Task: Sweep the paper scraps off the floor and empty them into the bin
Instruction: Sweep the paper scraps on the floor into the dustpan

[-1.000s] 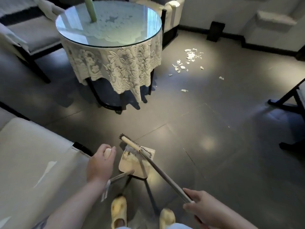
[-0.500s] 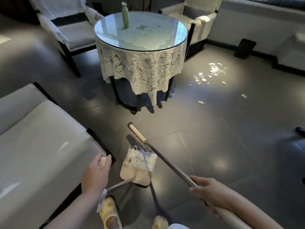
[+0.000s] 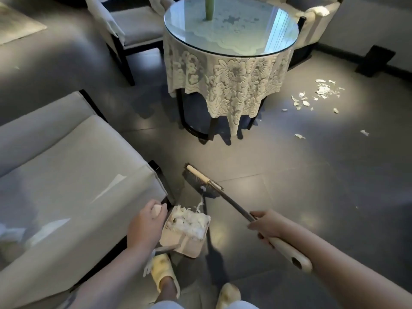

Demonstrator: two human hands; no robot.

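- The paper scraps [image 3: 321, 92] lie scattered on the dark tiled floor [image 3: 289, 197] to the right of the round table, in a patch of light; a few strays sit nearer, well apart from the main cluster.
- More white scraps are heaped inside the cream dustpan [image 3: 186, 230], which is close above the floor just in front of the feet; one shred seems to trail from the pan up toward the broom bristles, though blur makes that uncertain.
- The left hand [image 3: 145, 226] has its fingers curled round the pale top end of the dustpan's handle, gripping it.
- The broom [image 3: 201, 182] has its dark-bristled head on the floor just beyond the dustpan, its stick slanting back to the right.
- The right hand [image 3: 267, 225] is wrapped round the broom stick where the dark shaft meets the cream grip, fingers closed on it.
- Two yellow slippers [image 3: 162, 268] show at the bottom edge.
- The round glass-topped table [image 3: 230, 30] carries a lace cloth [image 3: 223, 85] hanging over its sides and a green bottle [image 3: 209, 7] on top.
- A pale cushioned sofa [image 3: 66, 175] stands at the left, and an armchair [image 3: 133, 25] behind the table.
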